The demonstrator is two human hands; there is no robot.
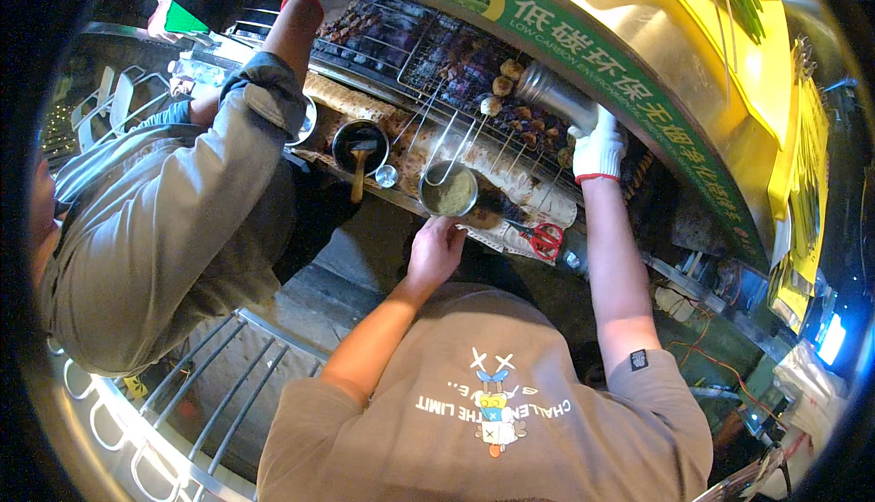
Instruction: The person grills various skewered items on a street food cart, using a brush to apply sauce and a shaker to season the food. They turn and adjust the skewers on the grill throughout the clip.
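Observation:
My right hand point(599, 150), in a white knit glove with a red cuff, grips a metal cylindrical shaker point(557, 95) tilted over the grill. Below the shaker, round browned pieces of food point(503, 86) and smaller browned chunks point(530, 129) lie on the wire grate point(424, 64). My bare left hand point(437, 245) has its fingers bent at the near side of a metal cup of greenish-brown powder point(454, 197); whether they grip it is unclear. A bent metal handle point(444, 167) reaches into that cup. Red-handled scissors point(545, 240) lie right of the cup.
A co-worker's arm point(260, 119) reaches across the grill's left end. A dark bowl point(348, 143) with a wooden-handled brush point(360, 170) stands on the stained front ledge point(410, 143). The green printed hood point(636, 98) curves over the grill. Behind it is a yellow tray point(752, 98). A metal rack point(236, 372) stands lower left.

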